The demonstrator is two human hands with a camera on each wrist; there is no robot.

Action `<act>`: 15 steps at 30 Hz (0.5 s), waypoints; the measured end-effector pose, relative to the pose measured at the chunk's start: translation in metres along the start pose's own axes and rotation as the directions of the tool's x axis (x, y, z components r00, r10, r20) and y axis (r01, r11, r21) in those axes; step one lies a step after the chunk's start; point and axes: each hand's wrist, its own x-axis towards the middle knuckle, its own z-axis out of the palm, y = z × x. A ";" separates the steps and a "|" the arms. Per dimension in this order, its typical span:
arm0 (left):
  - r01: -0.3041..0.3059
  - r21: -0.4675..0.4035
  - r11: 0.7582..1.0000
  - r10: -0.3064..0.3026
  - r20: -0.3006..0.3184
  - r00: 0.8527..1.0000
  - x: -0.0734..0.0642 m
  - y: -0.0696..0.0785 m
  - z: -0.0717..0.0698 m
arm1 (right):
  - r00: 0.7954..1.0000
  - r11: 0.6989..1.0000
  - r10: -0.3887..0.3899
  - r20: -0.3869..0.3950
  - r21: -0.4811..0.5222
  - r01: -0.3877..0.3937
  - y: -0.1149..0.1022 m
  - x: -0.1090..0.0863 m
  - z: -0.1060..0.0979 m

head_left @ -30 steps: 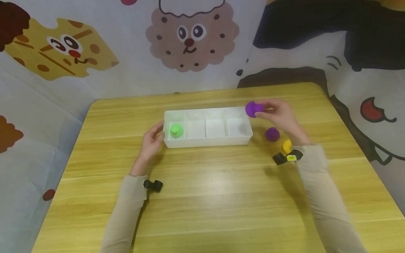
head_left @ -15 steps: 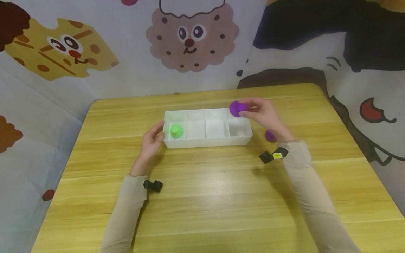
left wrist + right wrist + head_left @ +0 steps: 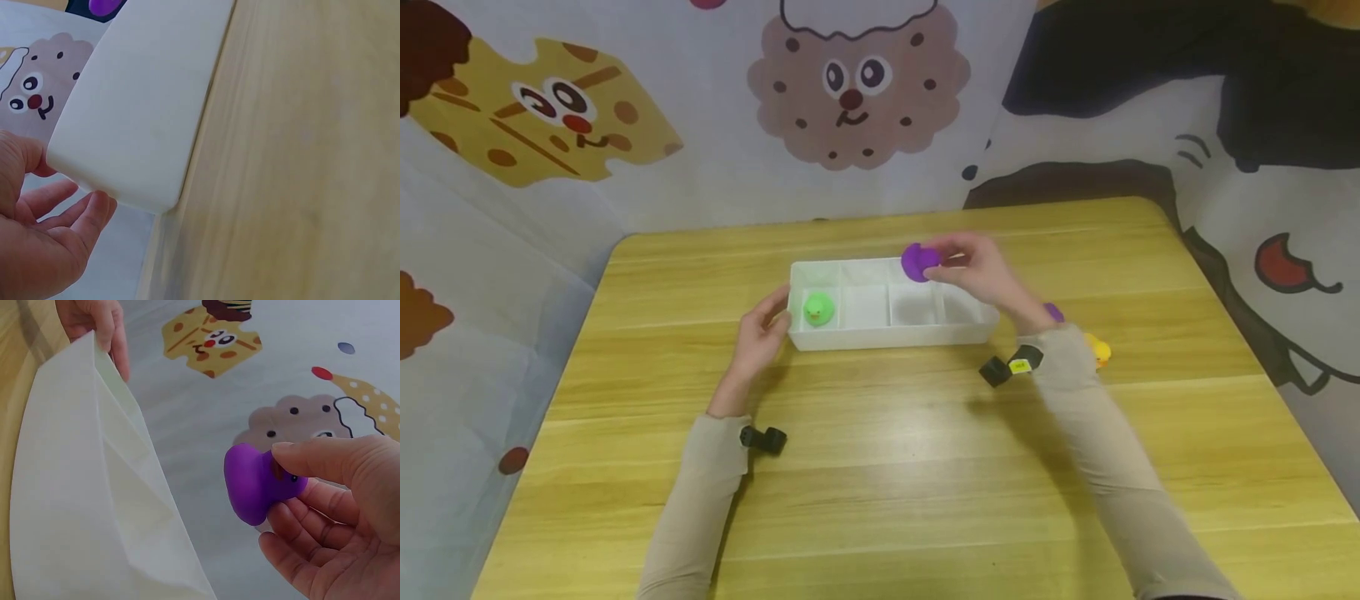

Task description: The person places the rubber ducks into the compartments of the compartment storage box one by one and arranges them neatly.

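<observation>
A white box [image 3: 891,337] split into a row of compartments stands on the table. My left hand [image 3: 762,333] grips its left end, thumb at the rim and fingers along the end wall, as the left wrist view shows up close. In the leftmost compartment sits a green rubber duck [image 3: 818,309]. My right hand [image 3: 973,267] pinches a purple rubber duck [image 3: 253,487] by its head between thumb and fingers. That duck is held above the box, over the back rim of the third compartment from the left.
Another purple toy [image 3: 1054,312] lies right of the box, mostly hidden behind the right wrist. Beside it is a yellow rubber duck [image 3: 1099,350], partly covered by the sleeve. A printed cloth [image 3: 715,192] hangs behind the wooden table [image 3: 880,467].
My right hand has carried the purple duck leftward from the box's right end to above the third compartment. The left hand and the box have stayed in place.
</observation>
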 end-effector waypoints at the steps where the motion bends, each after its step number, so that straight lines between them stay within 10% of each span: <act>1: 0.002 0.001 1.000 -0.002 0.000 1.000 0.000 0.000 0.000 | 1.000 1.000 -0.004 0.006 0.003 0.004 0.000 0.001 0.002; 15: 0.004 -0.002 1.000 -0.004 -0.005 1.000 0.000 0.000 0.000 | 0.995 0.999 0.036 0.089 0.004 -0.036 -0.003 0.016 0.035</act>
